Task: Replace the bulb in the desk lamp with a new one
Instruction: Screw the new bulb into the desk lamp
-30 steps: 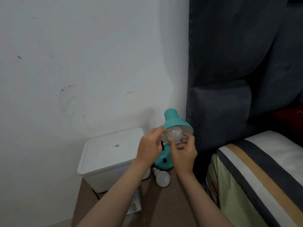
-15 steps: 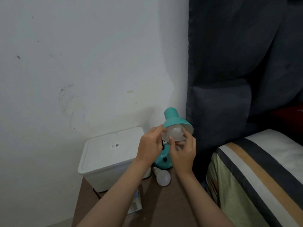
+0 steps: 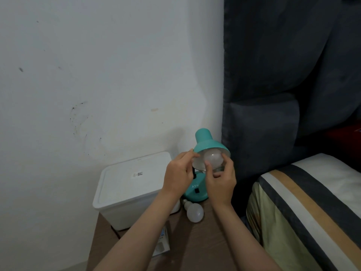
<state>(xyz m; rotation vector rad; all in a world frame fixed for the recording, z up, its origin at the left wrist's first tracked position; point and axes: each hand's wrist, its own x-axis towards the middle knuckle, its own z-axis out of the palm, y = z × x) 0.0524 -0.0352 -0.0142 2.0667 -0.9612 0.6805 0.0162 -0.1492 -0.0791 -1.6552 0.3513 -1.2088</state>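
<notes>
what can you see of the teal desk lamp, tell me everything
The teal desk lamp looks like glossy painted metal. Its cone shade tilts toward the camera with a frosted bulb seated inside. The round base carries a black switch and pale lettering, and stands on the brown table beside the white lidded box. The left hand touches the shade rim; the right hand grips the bulb.

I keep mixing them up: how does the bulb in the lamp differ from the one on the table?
The bulb in the lamp sits inside the teal shade, gripped by the right hand; the bulb on the table lies loose on its side, base exposed, untouched. Both are round and frosted white.
</notes>
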